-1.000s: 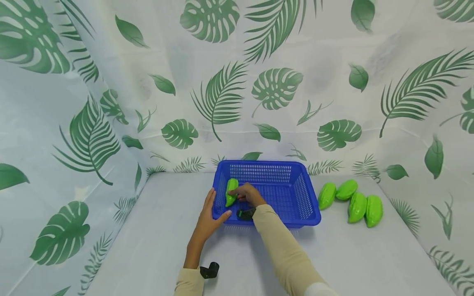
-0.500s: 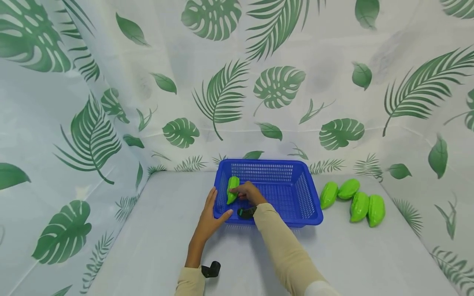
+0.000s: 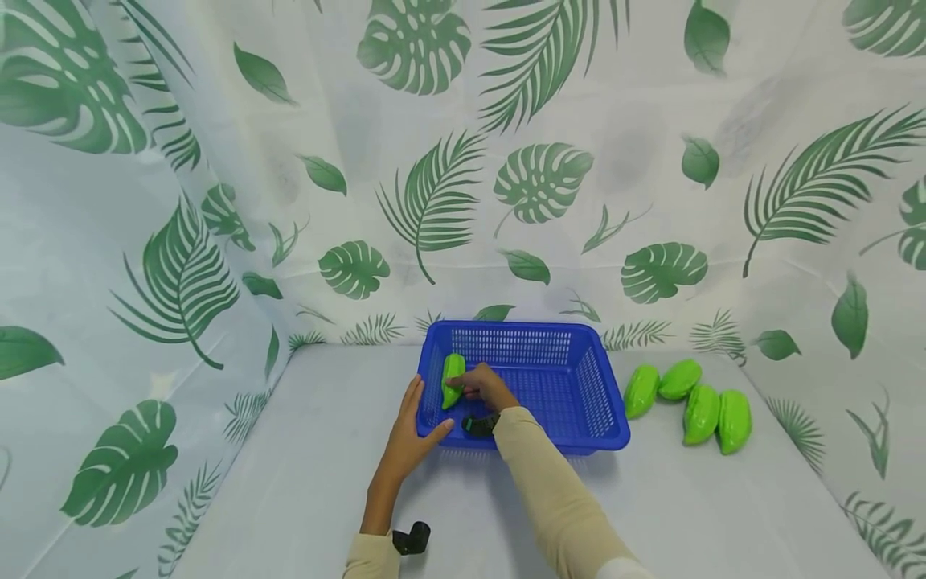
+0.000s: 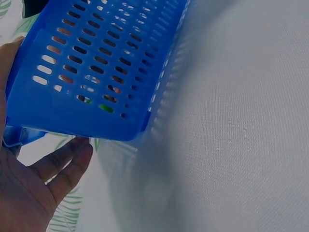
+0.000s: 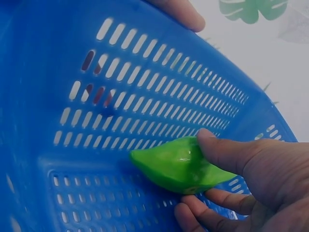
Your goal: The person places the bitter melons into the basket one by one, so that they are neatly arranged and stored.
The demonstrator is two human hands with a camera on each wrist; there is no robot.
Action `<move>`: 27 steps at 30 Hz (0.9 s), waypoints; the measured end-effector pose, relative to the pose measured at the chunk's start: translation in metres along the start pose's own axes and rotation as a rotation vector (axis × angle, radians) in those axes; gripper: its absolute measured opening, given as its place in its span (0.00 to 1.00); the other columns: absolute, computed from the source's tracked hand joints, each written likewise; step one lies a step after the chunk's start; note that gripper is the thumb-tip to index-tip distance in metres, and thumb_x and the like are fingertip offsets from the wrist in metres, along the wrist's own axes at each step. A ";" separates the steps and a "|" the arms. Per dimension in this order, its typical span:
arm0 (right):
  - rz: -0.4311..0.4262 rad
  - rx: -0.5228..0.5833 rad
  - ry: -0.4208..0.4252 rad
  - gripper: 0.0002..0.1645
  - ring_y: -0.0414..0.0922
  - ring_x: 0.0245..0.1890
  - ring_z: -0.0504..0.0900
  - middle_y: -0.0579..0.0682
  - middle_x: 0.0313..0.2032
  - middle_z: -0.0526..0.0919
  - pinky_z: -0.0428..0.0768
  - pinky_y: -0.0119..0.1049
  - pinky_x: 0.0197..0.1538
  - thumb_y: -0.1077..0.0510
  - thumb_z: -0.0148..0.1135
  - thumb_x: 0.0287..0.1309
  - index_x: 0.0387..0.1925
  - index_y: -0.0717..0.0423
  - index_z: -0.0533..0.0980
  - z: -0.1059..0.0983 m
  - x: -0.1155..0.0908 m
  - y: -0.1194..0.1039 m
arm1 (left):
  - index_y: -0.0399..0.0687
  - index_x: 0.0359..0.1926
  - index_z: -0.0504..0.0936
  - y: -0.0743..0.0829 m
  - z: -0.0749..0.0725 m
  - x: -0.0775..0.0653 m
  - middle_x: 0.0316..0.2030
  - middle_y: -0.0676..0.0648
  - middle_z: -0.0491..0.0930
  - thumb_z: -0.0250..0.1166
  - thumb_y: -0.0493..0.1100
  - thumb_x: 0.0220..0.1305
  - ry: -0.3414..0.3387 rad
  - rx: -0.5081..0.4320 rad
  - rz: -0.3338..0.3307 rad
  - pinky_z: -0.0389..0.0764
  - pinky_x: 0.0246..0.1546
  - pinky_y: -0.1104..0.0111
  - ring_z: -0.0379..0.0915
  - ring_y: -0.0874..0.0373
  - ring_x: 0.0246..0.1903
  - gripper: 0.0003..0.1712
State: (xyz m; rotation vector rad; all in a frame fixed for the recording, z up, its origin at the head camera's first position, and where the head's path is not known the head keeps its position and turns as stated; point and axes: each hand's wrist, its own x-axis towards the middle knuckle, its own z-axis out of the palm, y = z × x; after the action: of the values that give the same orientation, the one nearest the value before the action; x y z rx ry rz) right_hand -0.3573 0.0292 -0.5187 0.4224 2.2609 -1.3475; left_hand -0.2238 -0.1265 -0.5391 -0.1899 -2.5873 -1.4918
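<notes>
We find the right hand pinching one green fruit between thumb and fingers, inside the blue basket, beside its left edge. We note the left hand touching the basket's near left corner, thumb and straight fingers spread apart. We count four loose green fruits on the table, toward its right edge.

No readable text or labels.
</notes>
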 end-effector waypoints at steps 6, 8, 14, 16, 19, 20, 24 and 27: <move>-0.006 0.006 0.001 0.34 0.53 0.43 0.81 0.57 0.42 0.82 0.72 0.61 0.61 0.47 0.76 0.48 0.50 0.64 0.75 0.000 -0.001 0.004 | 0.49 0.77 0.48 -0.001 0.002 -0.002 0.78 0.50 0.43 0.66 0.62 0.60 0.006 -0.006 0.013 0.53 0.72 0.44 0.42 0.46 0.77 0.54; -0.011 0.008 -0.003 0.34 0.53 0.43 0.81 0.57 0.42 0.81 0.72 0.61 0.61 0.46 0.76 0.48 0.49 0.64 0.75 0.001 -0.002 0.006 | 0.49 0.77 0.48 -0.002 0.002 -0.003 0.78 0.50 0.43 0.66 0.63 0.60 0.004 -0.001 0.012 0.54 0.72 0.44 0.42 0.46 0.77 0.54; -0.017 0.017 -0.008 0.36 0.54 0.44 0.81 0.57 0.42 0.81 0.70 0.62 0.62 0.47 0.76 0.48 0.52 0.63 0.73 0.000 -0.007 0.007 | 0.46 0.77 0.49 -0.001 0.003 -0.005 0.78 0.47 0.44 0.66 0.59 0.61 0.007 -0.014 0.017 0.54 0.70 0.41 0.43 0.43 0.76 0.53; -0.023 0.017 -0.011 0.36 0.54 0.45 0.81 0.58 0.43 0.81 0.71 0.63 0.61 0.47 0.76 0.48 0.52 0.63 0.72 -0.002 -0.009 0.007 | 0.45 0.77 0.49 0.000 0.003 -0.004 0.78 0.48 0.44 0.66 0.57 0.62 0.009 -0.014 0.013 0.54 0.71 0.42 0.43 0.43 0.76 0.52; -0.016 0.021 -0.014 0.36 0.54 0.45 0.81 0.58 0.44 0.82 0.72 0.62 0.60 0.47 0.76 0.47 0.52 0.62 0.73 -0.004 -0.011 0.007 | 0.46 0.77 0.49 0.000 0.003 -0.004 0.78 0.49 0.43 0.66 0.57 0.62 0.005 -0.010 0.004 0.53 0.71 0.43 0.42 0.45 0.76 0.52; -0.012 0.021 -0.016 0.36 0.54 0.45 0.82 0.58 0.44 0.82 0.73 0.61 0.59 0.47 0.76 0.46 0.52 0.61 0.73 -0.006 -0.011 0.007 | 0.46 0.77 0.49 0.000 0.003 -0.003 0.78 0.49 0.43 0.66 0.58 0.62 0.005 -0.006 0.006 0.53 0.71 0.43 0.42 0.45 0.76 0.52; 0.001 0.019 -0.023 0.39 0.53 0.44 0.83 0.58 0.44 0.82 0.76 0.58 0.54 0.45 0.76 0.46 0.56 0.60 0.72 -0.012 -0.012 0.008 | 0.47 0.77 0.48 0.001 0.002 -0.003 0.78 0.49 0.43 0.66 0.60 0.61 0.002 -0.010 0.008 0.53 0.71 0.42 0.41 0.45 0.77 0.53; -0.020 0.016 -0.044 0.42 0.53 0.44 0.84 0.58 0.45 0.83 0.78 0.55 0.51 0.42 0.74 0.48 0.59 0.61 0.71 -0.021 -0.017 0.007 | 0.47 0.77 0.48 0.002 0.001 -0.003 0.78 0.49 0.42 0.66 0.59 0.61 0.004 -0.021 0.008 0.52 0.71 0.42 0.40 0.44 0.77 0.53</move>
State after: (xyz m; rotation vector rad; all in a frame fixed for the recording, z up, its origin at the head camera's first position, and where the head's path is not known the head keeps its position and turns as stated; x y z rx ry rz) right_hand -0.3441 0.0506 -0.5063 0.3721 2.2254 -1.3728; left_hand -0.2205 -0.1250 -0.5388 -0.1987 -2.5660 -1.5151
